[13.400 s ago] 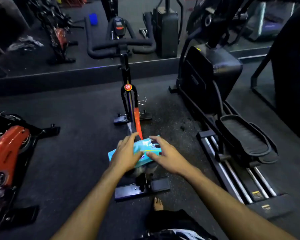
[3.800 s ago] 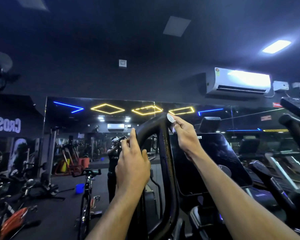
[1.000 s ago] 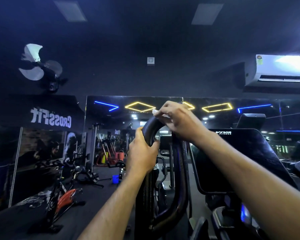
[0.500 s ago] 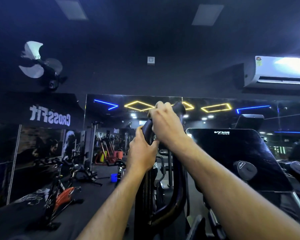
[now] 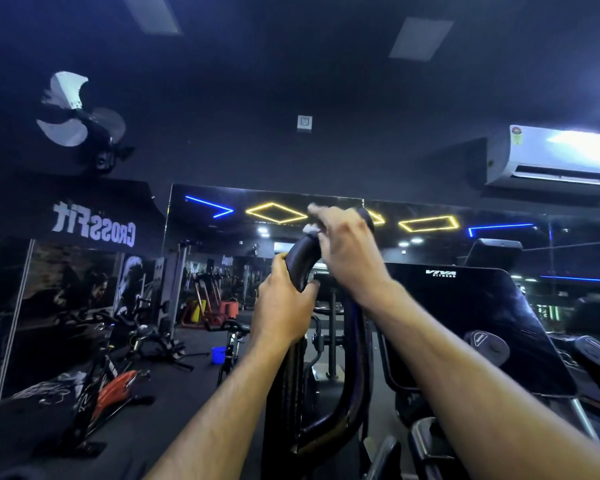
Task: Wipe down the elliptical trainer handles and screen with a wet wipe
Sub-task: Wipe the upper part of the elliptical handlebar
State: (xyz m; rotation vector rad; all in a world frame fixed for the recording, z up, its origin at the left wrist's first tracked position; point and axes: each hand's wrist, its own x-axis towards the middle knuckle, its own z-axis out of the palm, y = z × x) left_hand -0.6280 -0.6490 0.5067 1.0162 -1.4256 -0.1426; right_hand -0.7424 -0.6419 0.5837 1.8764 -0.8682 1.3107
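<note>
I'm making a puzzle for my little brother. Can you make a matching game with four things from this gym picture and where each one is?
Things:
1. left hand
2. wet wipe
3. fan
4. screen

Places:
A. high up at the left
B. under the right hand, at the top of the handle
C. right of the handle
D. gripping the handle lower down

Pairs: 1-D, 2-B, 3-A, 4-C
</note>
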